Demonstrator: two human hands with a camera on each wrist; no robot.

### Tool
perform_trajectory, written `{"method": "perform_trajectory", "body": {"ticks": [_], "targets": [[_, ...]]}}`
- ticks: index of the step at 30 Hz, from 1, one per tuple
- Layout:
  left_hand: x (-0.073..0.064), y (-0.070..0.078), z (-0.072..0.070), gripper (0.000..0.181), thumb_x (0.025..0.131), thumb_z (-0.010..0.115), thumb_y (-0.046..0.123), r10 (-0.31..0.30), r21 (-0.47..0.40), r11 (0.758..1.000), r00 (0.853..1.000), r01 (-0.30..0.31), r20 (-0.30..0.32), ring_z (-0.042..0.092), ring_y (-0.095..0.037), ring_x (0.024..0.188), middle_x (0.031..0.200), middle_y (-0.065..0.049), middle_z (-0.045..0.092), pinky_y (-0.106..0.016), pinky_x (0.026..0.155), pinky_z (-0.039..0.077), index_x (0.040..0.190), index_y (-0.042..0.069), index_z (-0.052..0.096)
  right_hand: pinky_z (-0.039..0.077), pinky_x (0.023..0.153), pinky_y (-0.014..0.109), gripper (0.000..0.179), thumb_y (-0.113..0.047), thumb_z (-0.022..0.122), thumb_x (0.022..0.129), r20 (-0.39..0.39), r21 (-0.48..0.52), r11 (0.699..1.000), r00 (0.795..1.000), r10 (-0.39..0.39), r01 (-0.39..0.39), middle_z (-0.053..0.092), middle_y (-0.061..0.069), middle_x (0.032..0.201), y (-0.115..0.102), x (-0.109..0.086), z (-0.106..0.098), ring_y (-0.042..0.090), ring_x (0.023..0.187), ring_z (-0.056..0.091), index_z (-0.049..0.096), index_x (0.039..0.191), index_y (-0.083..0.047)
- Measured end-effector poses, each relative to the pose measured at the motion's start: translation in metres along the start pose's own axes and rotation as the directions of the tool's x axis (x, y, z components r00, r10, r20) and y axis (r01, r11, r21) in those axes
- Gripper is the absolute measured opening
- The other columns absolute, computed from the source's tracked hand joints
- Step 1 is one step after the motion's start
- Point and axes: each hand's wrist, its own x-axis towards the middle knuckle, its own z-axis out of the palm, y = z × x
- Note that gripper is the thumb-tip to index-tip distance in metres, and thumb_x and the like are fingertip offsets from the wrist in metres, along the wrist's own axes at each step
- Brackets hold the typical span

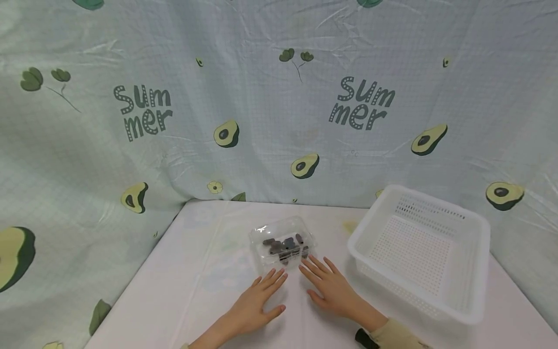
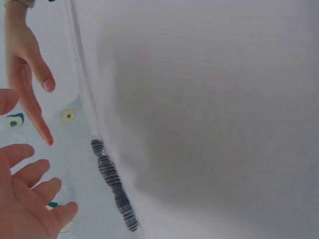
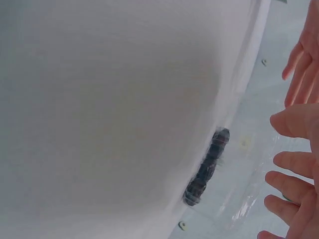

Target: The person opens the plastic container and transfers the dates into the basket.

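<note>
A clear plastic box (image 1: 267, 230) lies on the white-covered table, with several dark, oblong pieces (image 1: 276, 246) inside; they look like small fruits, but I cannot tell the kind. Just in front of the box's near side is my left hand (image 1: 257, 304), its fingers spread and holding nothing. My right hand (image 1: 334, 292) is by the near right corner, also spread and free of any object. Whether its fingertips touch the box, I cannot tell. Both wrist views show the dark pieces (image 2: 110, 174) (image 3: 205, 169) in a row through the clear wall, with the hands apart.
To the right stands a white perforated plastic basket (image 1: 462, 271), close to the right forearm. A pale curtain (image 1: 261, 97) with avocado prints and lettering hangs behind and beside the table (image 1: 218, 271).
</note>
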Motion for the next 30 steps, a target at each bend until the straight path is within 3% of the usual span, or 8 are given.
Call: {"method": "perform_trajectory", "body": {"ticks": [5,9,15,18,21,23,26,30], "targets": [[-0.003,-0.001,-0.003,0.059,0.088,0.054,0.034,-0.027,-0.090,0.996,0.997,0.021,-0.069,0.034,-0.025,0.131,0.142,-0.004,0.036,-0.051,0.101,0.030,0.140,0.020,0.032,0.035,0.097,0.048,0.058,-0.026,0.067,0.077,-0.045,0.009,1.000,0.999,-0.005,0.005,0.049,0.007,0.132,0.000,0.007,0.000,0.026,0.125,0.043,0.048,0.130,-0.010],[-0.002,-0.004,-0.004,0.055,0.087,0.056,0.031,-0.014,-0.198,0.980,0.989,-0.016,-0.151,0.042,-0.028,0.125,0.138,-0.005,0.043,-0.051,0.097,0.036,0.138,0.018,0.037,0.036,0.096,0.048,0.057,-0.023,0.069,0.075,-0.077,0.020,1.000,0.997,-0.013,0.015,0.053,0.007,0.128,0.000,0.011,0.001,0.027,0.122,0.045,0.050,0.128,-0.009],[0.000,-0.009,-0.008,0.045,0.087,0.058,0.018,-0.052,-0.405,0.913,0.973,-0.044,-0.223,0.051,-0.030,0.116,0.128,-0.013,0.052,-0.042,0.092,0.044,0.129,0.007,0.048,0.036,0.095,0.047,0.054,-0.021,0.069,0.075,-0.114,0.046,0.999,0.993,-0.010,0.015,0.054,0.008,0.127,-0.002,0.020,0.000,0.028,0.120,0.047,0.053,0.124,-0.008],[0.002,-0.010,-0.012,0.038,0.087,0.056,0.011,-0.110,-0.571,0.820,0.969,-0.038,-0.222,0.055,-0.034,0.109,0.122,-0.023,0.054,-0.037,0.088,0.047,0.122,-0.004,0.051,0.038,0.094,0.048,0.051,-0.019,0.070,0.074,-0.140,0.066,0.998,0.990,0.000,0.010,0.054,0.010,0.125,-0.003,0.025,0.003,0.029,0.119,0.048,0.054,0.122,-0.007],[0.004,-0.010,-0.017,0.036,0.088,0.054,0.008,-0.205,-0.732,0.682,0.962,0.009,-0.180,0.060,-0.033,0.102,0.117,-0.032,0.052,-0.035,0.085,0.049,0.117,-0.012,0.049,0.040,0.092,0.047,0.047,-0.016,0.070,0.074,-0.171,0.094,0.996,0.985,0.020,-0.004,0.056,0.009,0.121,-0.005,0.032,0.005,0.030,0.117,0.049,0.057,0.118,-0.008],[0.005,-0.010,-0.021,0.036,0.089,0.052,0.010,-0.293,-0.803,0.592,0.947,0.071,-0.133,0.063,-0.028,0.096,0.115,-0.033,0.053,-0.033,0.082,0.051,0.116,-0.014,0.049,0.040,0.092,0.046,0.044,-0.015,0.070,0.074,-0.185,0.117,0.993,0.982,0.041,-0.019,0.057,0.009,0.119,-0.005,0.036,0.007,0.029,0.117,0.049,0.058,0.116,-0.009],[0.006,-0.010,-0.026,0.038,0.090,0.051,0.016,-0.431,-0.871,0.465,0.900,0.162,-0.062,0.066,-0.022,0.089,0.112,-0.030,0.057,-0.031,0.078,0.052,0.117,-0.011,0.047,0.040,0.093,0.044,0.040,-0.014,0.069,0.075,-0.191,0.159,0.986,0.979,0.077,-0.047,0.058,0.007,0.116,-0.007,0.042,0.008,0.027,0.117,0.048,0.059,0.114,-0.011],[0.008,-0.012,-0.030,0.040,0.091,0.050,0.021,-0.566,-0.915,0.333,0.824,0.227,-0.001,0.067,-0.021,0.085,0.108,-0.020,0.063,-0.032,0.074,0.053,0.118,-0.008,0.046,0.040,0.093,0.044,0.035,-0.014,0.067,0.078,-0.191,0.206,0.976,0.975,0.113,-0.073,0.058,0.006,0.116,-0.010,0.050,0.010,0.028,0.116,0.049,0.060,0.112,-0.012]]}}
